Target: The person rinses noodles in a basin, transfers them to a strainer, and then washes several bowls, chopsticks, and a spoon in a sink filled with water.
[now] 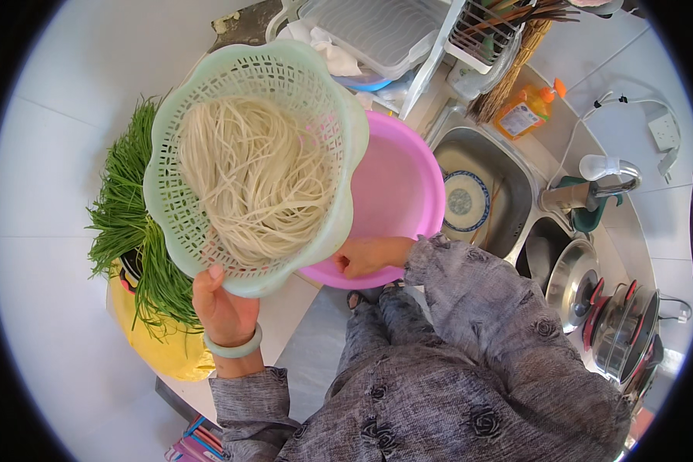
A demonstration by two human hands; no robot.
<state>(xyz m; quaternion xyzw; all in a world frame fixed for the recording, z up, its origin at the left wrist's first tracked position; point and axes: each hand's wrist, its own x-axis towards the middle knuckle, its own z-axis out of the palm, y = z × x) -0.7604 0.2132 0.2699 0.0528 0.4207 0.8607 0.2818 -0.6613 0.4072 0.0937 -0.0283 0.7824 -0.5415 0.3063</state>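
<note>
My left hand (pixel 225 306) grips the near rim of a pale green plastic colander (pixel 160 190), its thumb over the edge. A jade-coloured bangle (pixel 237 345) circles that wrist. Inside the colander lies a mound of pale, flat noodles (pixel 254 179). Partly beneath it, on the right, is a pink plastic basin (pixel 436 179) with cloudy liquid. My right hand (pixel 364 257) is over the basin's near side, fingers curled, close by the colander's edge. Whether those fingers hold anything is hidden.
Green chives (pixel 127 190) lie left of the colander, above a yellow bag (pixel 167 352). On the right, a steel sink (pixel 505 167) holds a blue-rimmed plate (pixel 465 199) and chopsticks. An orange detergent bottle (pixel 525 110), a faucet (pixel 618 179) and pots (pixel 618 329) stand around it.
</note>
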